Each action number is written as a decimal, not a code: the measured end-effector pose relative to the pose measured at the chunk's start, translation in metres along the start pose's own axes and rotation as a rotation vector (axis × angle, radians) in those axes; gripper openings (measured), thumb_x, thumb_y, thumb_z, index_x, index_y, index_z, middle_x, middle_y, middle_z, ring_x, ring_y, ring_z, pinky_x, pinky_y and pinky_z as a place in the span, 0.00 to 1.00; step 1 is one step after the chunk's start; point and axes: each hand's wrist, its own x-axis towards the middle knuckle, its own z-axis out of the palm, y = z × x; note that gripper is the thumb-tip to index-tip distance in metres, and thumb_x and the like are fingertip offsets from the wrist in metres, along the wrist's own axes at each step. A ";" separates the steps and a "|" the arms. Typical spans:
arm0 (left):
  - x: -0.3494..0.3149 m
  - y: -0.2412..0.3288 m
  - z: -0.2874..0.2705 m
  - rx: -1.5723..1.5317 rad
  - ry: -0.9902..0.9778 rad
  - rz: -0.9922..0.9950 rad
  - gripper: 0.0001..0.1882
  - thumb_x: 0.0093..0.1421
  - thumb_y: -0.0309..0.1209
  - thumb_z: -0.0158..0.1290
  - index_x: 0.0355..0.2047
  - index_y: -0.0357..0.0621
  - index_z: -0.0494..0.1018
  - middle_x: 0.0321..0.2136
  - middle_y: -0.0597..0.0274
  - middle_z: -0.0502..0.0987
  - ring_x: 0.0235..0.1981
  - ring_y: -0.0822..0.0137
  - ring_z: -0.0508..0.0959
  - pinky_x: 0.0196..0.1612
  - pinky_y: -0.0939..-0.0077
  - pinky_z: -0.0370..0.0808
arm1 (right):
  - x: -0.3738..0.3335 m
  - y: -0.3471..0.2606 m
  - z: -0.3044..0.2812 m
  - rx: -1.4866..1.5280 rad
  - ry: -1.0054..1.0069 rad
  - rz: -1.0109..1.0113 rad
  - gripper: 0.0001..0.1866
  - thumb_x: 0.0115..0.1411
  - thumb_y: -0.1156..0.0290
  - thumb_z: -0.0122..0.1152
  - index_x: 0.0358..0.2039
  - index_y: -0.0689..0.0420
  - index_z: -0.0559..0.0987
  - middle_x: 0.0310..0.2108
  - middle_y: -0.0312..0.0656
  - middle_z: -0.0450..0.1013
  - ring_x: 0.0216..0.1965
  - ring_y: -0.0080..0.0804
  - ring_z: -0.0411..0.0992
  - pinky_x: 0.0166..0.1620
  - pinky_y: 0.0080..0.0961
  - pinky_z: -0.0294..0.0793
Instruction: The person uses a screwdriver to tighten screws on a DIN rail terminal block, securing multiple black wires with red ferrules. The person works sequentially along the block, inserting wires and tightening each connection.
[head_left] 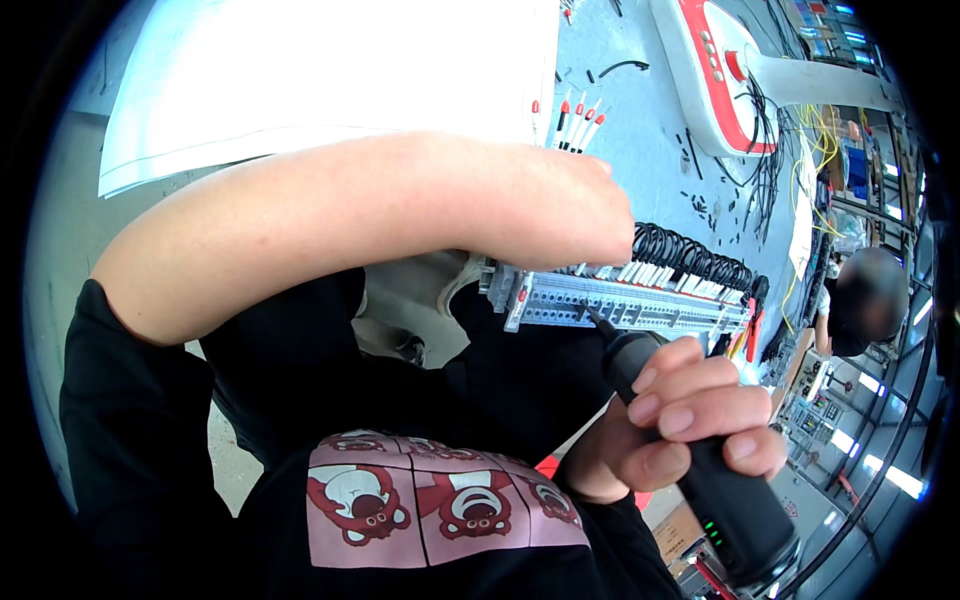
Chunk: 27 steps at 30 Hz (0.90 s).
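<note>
My right hand (690, 420) is wrapped round a black cordless electric screwdriver (735, 510) with small green lights lit. Its bit touches or nearly touches a screw in a long row of grey terminal blocks (640, 314). Along the far side of that row runs a line of black wires (690, 250) with white marker sleeves. My left arm reaches across from the left, and my left hand (585, 210) is curled at the far edge of the row, near its left end. Its fingertips are hidden behind the hand, so what they pinch cannot be made out.
Large white paper sheets (330, 80) lie beyond my left arm. Several red-capped, pen-like tools (580, 120) stand past my left hand. A red and white device (720, 80), black wire scraps (700, 205) and yellow wires (825, 135) lie farther right. Another person (865, 300) is at the right.
</note>
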 end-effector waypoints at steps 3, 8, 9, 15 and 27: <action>0.000 0.000 0.000 -0.040 0.016 -0.005 0.06 0.51 0.20 0.53 0.29 0.38 0.77 0.31 0.59 0.79 0.39 0.60 0.78 0.49 0.69 0.70 | 0.003 -0.002 -0.004 0.037 0.023 0.046 0.26 0.57 0.79 0.67 0.46 0.51 0.59 0.32 0.42 0.70 0.24 0.32 0.71 0.31 0.31 0.74; 0.001 0.002 -0.005 -0.084 -0.013 -0.034 0.06 0.51 0.19 0.52 0.28 0.39 0.76 0.31 0.59 0.78 0.41 0.61 0.77 0.48 0.68 0.69 | 0.002 -0.007 -0.006 0.002 -0.009 0.067 0.25 0.57 0.76 0.68 0.44 0.49 0.60 0.32 0.42 0.72 0.24 0.34 0.72 0.31 0.34 0.74; 0.000 0.002 -0.007 -0.076 -0.021 -0.044 0.05 0.51 0.19 0.52 0.28 0.39 0.76 0.31 0.59 0.78 0.41 0.61 0.77 0.48 0.68 0.69 | 0.004 -0.008 -0.003 0.007 0.028 0.094 0.25 0.57 0.75 0.69 0.44 0.49 0.60 0.31 0.42 0.72 0.24 0.34 0.72 0.32 0.35 0.74; -0.004 0.003 -0.007 -0.105 0.045 -0.027 0.06 0.55 0.22 0.49 0.29 0.42 0.76 0.33 0.60 0.77 0.41 0.61 0.77 0.48 0.67 0.68 | 0.024 -0.012 -0.018 0.074 0.041 0.114 0.21 0.59 0.73 0.67 0.44 0.52 0.62 0.30 0.38 0.69 0.26 0.29 0.71 0.32 0.30 0.76; -0.001 0.003 -0.010 0.091 -0.088 -0.033 0.07 0.54 0.25 0.55 0.34 0.41 0.78 0.33 0.61 0.79 0.39 0.64 0.80 0.46 0.70 0.72 | 0.011 0.053 -0.065 0.813 0.493 0.628 0.12 0.64 0.76 0.52 0.47 0.60 0.66 0.34 0.37 0.61 0.31 0.24 0.60 0.38 0.25 0.66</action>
